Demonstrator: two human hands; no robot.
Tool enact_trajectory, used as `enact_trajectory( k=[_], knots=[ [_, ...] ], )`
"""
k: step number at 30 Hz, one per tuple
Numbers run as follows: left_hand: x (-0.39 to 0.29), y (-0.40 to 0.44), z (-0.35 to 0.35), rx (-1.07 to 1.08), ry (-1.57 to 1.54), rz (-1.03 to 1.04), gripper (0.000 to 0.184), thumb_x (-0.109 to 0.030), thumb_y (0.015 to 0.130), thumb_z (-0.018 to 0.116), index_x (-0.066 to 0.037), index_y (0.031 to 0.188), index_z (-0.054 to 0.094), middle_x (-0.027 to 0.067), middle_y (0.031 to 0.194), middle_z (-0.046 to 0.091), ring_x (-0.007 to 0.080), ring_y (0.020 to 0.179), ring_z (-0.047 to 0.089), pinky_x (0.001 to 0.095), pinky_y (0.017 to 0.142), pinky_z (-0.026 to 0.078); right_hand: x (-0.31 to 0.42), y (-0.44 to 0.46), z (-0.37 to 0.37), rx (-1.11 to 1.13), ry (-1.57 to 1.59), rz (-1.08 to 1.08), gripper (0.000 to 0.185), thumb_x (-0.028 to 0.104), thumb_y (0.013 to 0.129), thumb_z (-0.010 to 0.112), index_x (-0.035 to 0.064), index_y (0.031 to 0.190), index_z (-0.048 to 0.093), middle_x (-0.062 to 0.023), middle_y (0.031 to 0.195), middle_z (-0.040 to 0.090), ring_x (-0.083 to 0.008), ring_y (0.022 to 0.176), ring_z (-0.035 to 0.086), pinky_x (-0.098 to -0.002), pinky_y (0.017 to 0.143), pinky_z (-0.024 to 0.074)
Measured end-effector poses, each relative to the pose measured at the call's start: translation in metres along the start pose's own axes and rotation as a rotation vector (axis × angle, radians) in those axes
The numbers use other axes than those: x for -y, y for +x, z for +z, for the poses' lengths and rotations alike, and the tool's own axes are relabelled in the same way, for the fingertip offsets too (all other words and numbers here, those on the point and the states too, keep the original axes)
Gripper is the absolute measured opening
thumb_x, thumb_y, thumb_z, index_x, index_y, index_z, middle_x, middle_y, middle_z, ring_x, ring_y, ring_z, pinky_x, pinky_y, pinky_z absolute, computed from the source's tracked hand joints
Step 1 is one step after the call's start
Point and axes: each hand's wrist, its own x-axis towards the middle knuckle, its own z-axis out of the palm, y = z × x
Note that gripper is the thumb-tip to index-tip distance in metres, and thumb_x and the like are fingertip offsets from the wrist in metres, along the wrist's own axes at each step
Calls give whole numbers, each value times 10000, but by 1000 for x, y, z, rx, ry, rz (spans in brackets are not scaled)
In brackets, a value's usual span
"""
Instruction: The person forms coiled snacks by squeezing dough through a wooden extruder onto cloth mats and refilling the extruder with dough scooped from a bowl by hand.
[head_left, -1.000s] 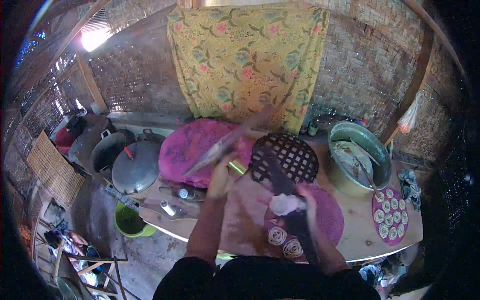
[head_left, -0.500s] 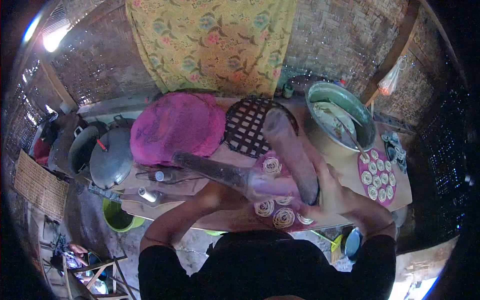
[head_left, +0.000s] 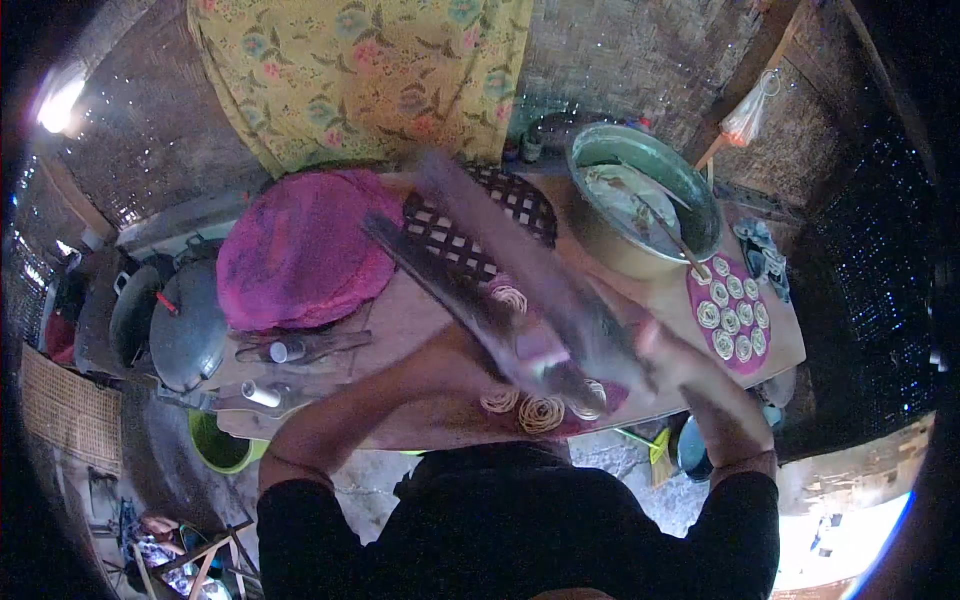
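Note:
Two long dark wooden bars, which look like the parts of a noodle press, slant side by side over the table, blurred by motion. My left hand [head_left: 535,355] is closed around the lower wooden press bar [head_left: 440,285], partly hidden by it. My right hand [head_left: 655,350], smeared, grips the near end of the upper wooden press bar [head_left: 520,250]. Below the bars lie coiled nests of pale dough strands [head_left: 541,413] on a purple round mat [head_left: 460,432], largely covered by my hands and the bars. Another nest [head_left: 509,299] shows just beyond them.
At the right, a second purple mat [head_left: 741,354] carries several dough nests. Behind it stands a large metal basin [head_left: 580,190] with pale dough and a stick [head_left: 665,230]. A black lattice tray [head_left: 530,205] and stacked pink round mats [head_left: 300,250] lie farther back. Woks [head_left: 188,330] stand left.
The upper bar has tipped from steep to slanting left, and the lower bar slopes more steeply, so they now lie nearly parallel. The whole view has shifted, moving the table leftward and up.

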Motion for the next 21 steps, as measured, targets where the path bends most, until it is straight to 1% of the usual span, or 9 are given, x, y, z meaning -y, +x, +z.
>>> enact_trajectory(
  k=[2,3,5,7,8,11,13,15,21],
  knots=[
    [-33,29,-30,357,509,-334,679,-232,663,801,-67,1233,470,89,1160,546,212,1050,530,315,898,420,-25,-28,-40,252,260,210,1024,679,745,504,-63,1380,196,-229,1325,406,-310,1194,451,-399,1001,356],
    [-23,31,-36,226,383,-94,806,-250,654,809,-78,1308,370,112,1252,468,233,1103,502,332,925,410,-36,-36,-48,339,443,229,1034,693,740,489,-67,1378,199,-234,1319,410,-313,1184,458,-401,993,362],
    [-11,50,-39,-19,-131,211,940,-353,699,757,-87,1406,198,156,1375,336,278,1175,460,373,965,393,-54,-45,-54,450,737,227,1054,722,730,459,-73,1374,205,-242,1306,419,-320,1163,473,-405,977,374],
    [-24,92,-43,-106,-880,289,855,-525,781,600,-84,1406,219,202,1378,329,335,1195,445,425,1002,360,-70,-50,-51,505,918,209,1077,751,720,429,-79,1370,211,-250,1293,427,-327,1142,487,-408,960,387],
    [-32,107,-49,-81,-1241,294,802,-611,809,503,-83,1383,313,227,1348,376,367,1196,442,454,1025,334,-77,-52,-49,521,984,198,1089,765,715,414,-83,1368,214,-254,1287,431,-330,1132,494,-410,952,393],
    [-2,152,-50,-70,-1253,100,829,-622,866,352,86,1297,346,255,1284,421,375,1186,435,455,1013,343,-92,-59,-62,459,1073,210,1128,809,700,369,-92,1362,223,-266,1268,444,-340,1100,516,-415,927,411],
    [48,180,-49,-167,-1261,5,769,-583,883,358,102,1224,430,265,1188,502,389,1176,445,475,1015,333,-126,-86,-95,163,1057,432,1127,824,695,351,-95,1342,265,-273,1224,475,-350,1071,539,-443,903,430],
    [123,195,-45,-122,-1486,-65,664,-565,880,394,34,1144,510,163,1042,579,343,1048,526,473,1020,330,-116,-63,-110,102,962,534,1035,788,748,316,-81,1309,327,-252,1121,550,-323,1007,582,-455,847,466],
    [297,169,5,-343,-1757,103,624,-609,869,341,-28,964,547,101,885,554,286,853,542,440,865,409,-155,-30,-115,-190,521,910,783,719,822,325,48,1189,493,-170,900,627,-247,718,637,-373,623,536]
  ],
)
